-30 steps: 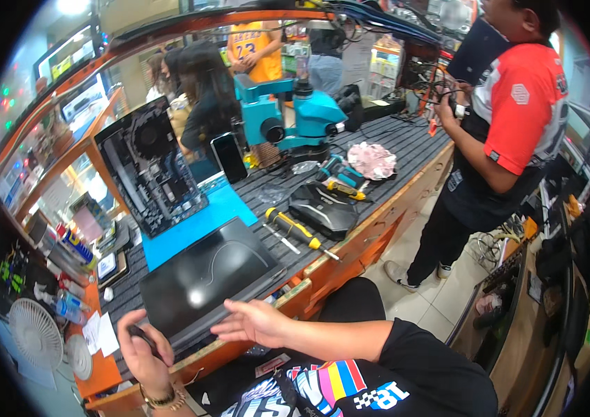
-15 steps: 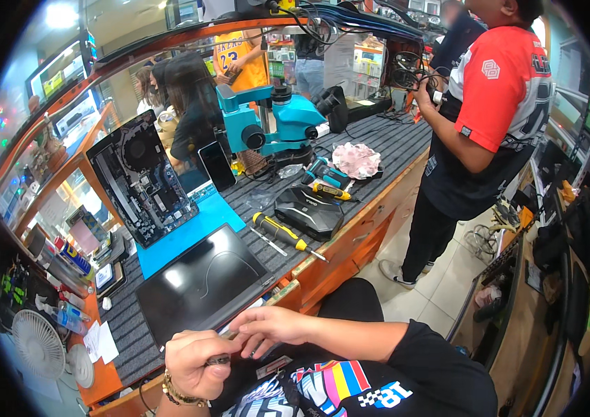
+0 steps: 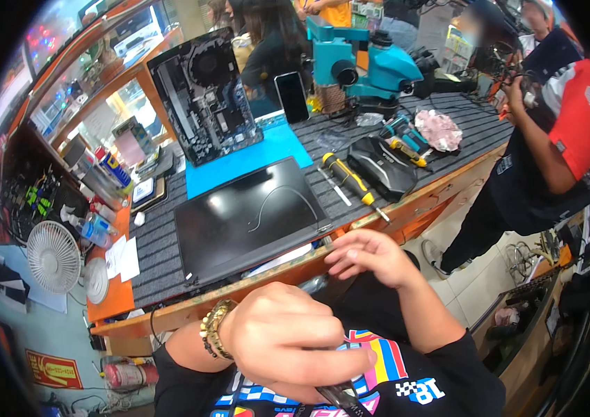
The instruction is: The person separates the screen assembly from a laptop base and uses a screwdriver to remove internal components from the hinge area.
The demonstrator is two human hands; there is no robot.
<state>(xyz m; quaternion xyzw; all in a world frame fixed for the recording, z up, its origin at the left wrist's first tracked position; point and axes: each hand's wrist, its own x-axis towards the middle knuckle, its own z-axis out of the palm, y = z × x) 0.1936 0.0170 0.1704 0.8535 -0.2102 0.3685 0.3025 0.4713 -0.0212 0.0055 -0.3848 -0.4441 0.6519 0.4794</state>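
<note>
My left hand, wearing beaded bracelets, is raised close in front of my chest. Its fingers are bent and closed around a dark, strip-like thing mostly hidden below them; I cannot make out its kind. Beyond the table's front edge from my chest, a black laptop screen panel lies flat with a thin cable looped across it. My right hand hovers by that edge, fingers apart and holding nothing. A yellow-and-black screwdriver and a slim metal tool lie right of the panel.
An opened laptop base leans upright behind a blue mat. A teal microscope, black case and phone stand farther back. A white fan is at left. A person in a red-sleeved shirt stands at right.
My hands have come apart: the left moved right and closer in front of my chest, the right drew away to the right with fingers spread. The view has tilted and shifted left.
</note>
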